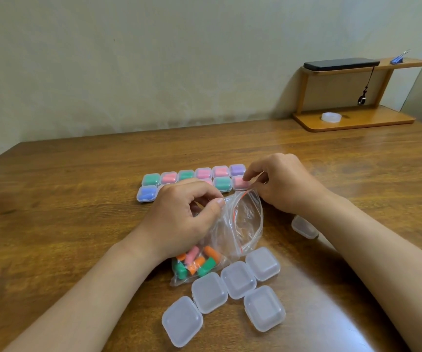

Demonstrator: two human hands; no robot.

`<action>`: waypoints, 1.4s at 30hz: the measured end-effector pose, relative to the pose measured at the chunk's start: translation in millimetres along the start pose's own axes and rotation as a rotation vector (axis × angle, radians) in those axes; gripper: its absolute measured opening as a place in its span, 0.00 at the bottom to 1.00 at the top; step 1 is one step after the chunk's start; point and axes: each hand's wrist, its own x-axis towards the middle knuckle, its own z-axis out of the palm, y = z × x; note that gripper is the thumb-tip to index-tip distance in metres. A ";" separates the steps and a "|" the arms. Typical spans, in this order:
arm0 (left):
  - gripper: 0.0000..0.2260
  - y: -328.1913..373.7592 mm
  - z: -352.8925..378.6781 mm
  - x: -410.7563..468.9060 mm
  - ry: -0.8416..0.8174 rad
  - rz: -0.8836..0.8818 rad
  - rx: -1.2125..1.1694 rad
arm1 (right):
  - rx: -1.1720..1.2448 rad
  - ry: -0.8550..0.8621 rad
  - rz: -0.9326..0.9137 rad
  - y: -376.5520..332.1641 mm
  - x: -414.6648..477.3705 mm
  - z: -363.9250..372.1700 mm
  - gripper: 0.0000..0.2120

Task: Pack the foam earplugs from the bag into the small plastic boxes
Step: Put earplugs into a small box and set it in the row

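Pinching the left side of the mouth of a clear plastic zip bag with a red seal line (245, 219), the left hand (182, 214) has its thumb and curled fingers closed on the thin film. The right hand (281, 184) pinches the opposite side of the same mouth, so the mouth stands open between the two hands. The bag lies on the brown wooden table (78, 199), and at its bottom sit the orange, pink and green foam earplugs (197, 262), in a small heap under the left wrist. Just in front of the bag lie five small square boxes of clear plastic (238, 279), closed, with nothing seen inside. One more clear box (304, 226) lies beside the right forearm. Behind the hands stand two rows of filled small boxes (222, 183), closed, which show green, pink, purple and blue earplugs inside; the left hand hides part of the nearer row.
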 end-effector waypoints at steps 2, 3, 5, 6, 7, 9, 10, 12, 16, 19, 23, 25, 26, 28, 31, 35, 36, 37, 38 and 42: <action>0.10 -0.7 0.3 -0.1 0.009 0.005 -0.007 | -0.001 -0.002 -0.004 -0.3 -0.3 -0.2 0.13; 0.09 -1.2 0.5 0.0 0.012 0.007 -0.009 | 0.000 -0.002 -0.006 -0.4 -0.3 -0.3 0.13; 0.09 -2.3 1.0 0.6 0.018 0.012 -0.012 | 0.001 0.001 -0.013 0.0 0.0 -0.4 0.13; 0.09 -2.8 1.1 0.9 0.020 0.013 -0.014 | 0.002 0.004 -0.015 0.4 0.1 -0.4 0.14; 0.09 -3.0 1.3 1.0 0.020 0.013 -0.019 | 0.002 0.003 -0.017 0.9 0.5 -0.4 0.14; 0.09 -2.9 1.5 0.6 0.020 0.012 -0.029 | 0.000 0.008 -0.018 2.4 0.8 0.3 0.14; 0.09 -2.6 1.8 0.5 0.022 0.011 -0.034 | 0.003 0.014 -0.019 2.8 0.9 0.2 0.13; 0.11 -2.2 2.0 -0.1 0.027 0.017 -0.048 | 0.014 0.033 -0.017 3.6 0.9 -0.3 0.12; 0.16 3.2 1.0 2.2 0.104 0.067 -0.060 | 0.062 0.102 0.024 1.8 -0.6 -5.7 0.09; 0.12 21.4 1.3 9.5 0.122 0.170 0.004 | 0.121 0.120 0.101 -0.3 -4.7 -18.8 0.08; 0.10 47.2 12.6 23.4 -0.081 0.360 0.172 | 0.233 -0.069 0.247 -2.1 -12.5 -43.3 0.08; 0.12 57.8 21.7 31.4 -0.238 0.360 0.243 | 0.235 -0.171 0.314 -1.0 -16.5 -52.9 0.07; 0.14 63.3 26.6 34.7 -0.316 0.353 0.287 | 0.224 -0.193 0.336 0.3 -19.3 -56.9 0.07; 0.19 74.5 37.9 37.3 -0.437 0.342 0.377 | 0.211 -0.194 0.358 5.3 -27.8 -62.4 0.07; 0.17 85.9 49.8 38.6 -0.495 0.330 0.441 | 0.228 -0.168 0.363 18.4 -45.5 -64.5 0.10; 0.15 90.7 58.8 38.4 -0.469 0.297 0.456 | 0.314 -0.187 0.348 35.6 -65.2 -62.2 0.10; 0.16 91.3 61.1 37.8 -0.465 0.277 0.455 | 0.327 -0.190 0.340 38.5 -68.5 -62.0 0.10; 0.16 91.7 63.3 37.1 -0.459 0.256 0.452 | 0.336 -0.188 0.331 40.3 -71.6 -61.7 0.10; 0.15 92.0 65.1 36.4 -0.454 0.235 0.454 | 0.343 -0.184 0.322 41.5 -73.8 -61.5 0.10; 0.13 92.4 67.1 34.6 -0.411 0.172 0.425 | 0.365 -0.178 0.290 42.8 -78.4 -62.8 0.09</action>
